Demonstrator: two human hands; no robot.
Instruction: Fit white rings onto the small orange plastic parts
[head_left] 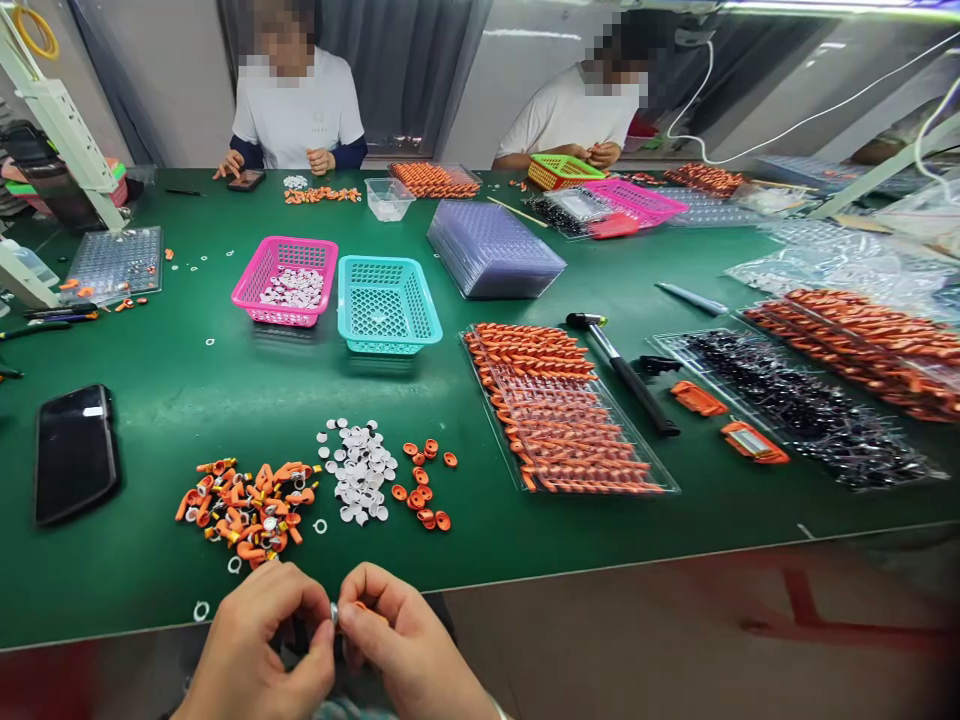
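My left hand (266, 640) and my right hand (405, 640) meet at the table's near edge, fingertips pinched together. Between them shows a small silvery-white round piece (334, 612), gripped by the left fingertips. A bit of a small orange part (369, 608) peeks out from my right fingers; the rest of it is hidden. Just beyond the hands lies a heap of orange parts with gold and white bits (259, 505). To its right are a pile of small white discs (361, 475) and several loose orange caps (424, 490). Stray white rings (201, 611) lie near the edge.
A pink basket (247, 290) holding white pieces stands beside a turquoise basket (431, 325). Behind them is a stack of clear trays (495, 250). Rightward lie a tray of orange parts (559, 430), a hammer (634, 385) and black parts (795, 400). A phone (75, 455) lies left. Two people sit opposite.
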